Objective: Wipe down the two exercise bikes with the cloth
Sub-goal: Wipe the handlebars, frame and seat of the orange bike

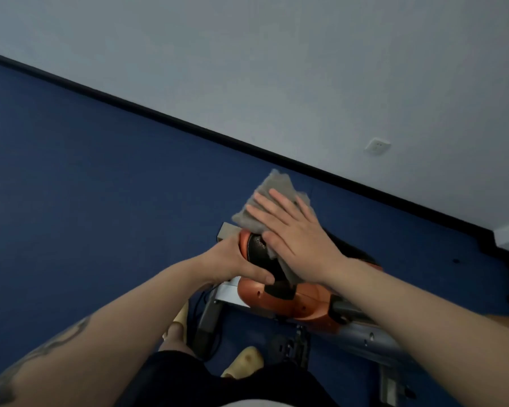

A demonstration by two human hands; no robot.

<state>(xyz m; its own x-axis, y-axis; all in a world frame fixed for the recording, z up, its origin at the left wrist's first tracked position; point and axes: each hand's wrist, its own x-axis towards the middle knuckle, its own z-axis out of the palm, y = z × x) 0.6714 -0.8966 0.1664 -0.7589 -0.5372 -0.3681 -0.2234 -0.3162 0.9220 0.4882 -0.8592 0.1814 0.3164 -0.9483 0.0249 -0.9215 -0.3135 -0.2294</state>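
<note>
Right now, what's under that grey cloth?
The grey cloth lies over the bike's black and orange top part, pressed flat by the right hand. The left hand grips that part's near side. What the cloth covers farther back is hidden.

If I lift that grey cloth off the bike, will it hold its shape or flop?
The grey cloth will probably flop: it drapes over the black and orange bike top under the flat right hand. It looks thin and folded, so likely light. Its fuzzy surface suggests little slipping.
</note>
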